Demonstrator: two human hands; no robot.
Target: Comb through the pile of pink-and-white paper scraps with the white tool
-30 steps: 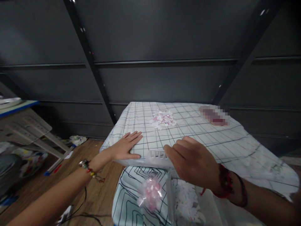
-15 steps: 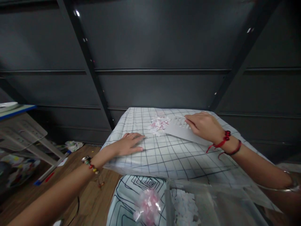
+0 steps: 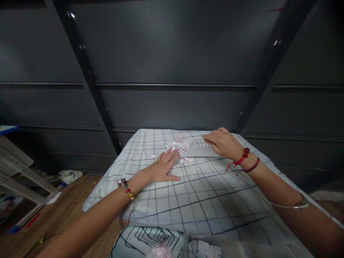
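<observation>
Left hand (image 3: pixel 160 170) has moved toward two o'clock, up to the paper scraps (image 3: pixel 176 144), fingers spread a little. Right hand (image 3: pixel 225 144), at the scraps' three o'clock, pinches a slotted white scraper (image 3: pixel 199 152).

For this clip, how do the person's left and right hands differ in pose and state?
The left hand is open, palm down, fingers at the pile of white and pink paper scraps; the right hand is closed on a flat white slotted scraper. The left wrist wears a multicoloured beaded bracelet; the right, a red one. Both hands are over the white grid-patterned cloth.
</observation>
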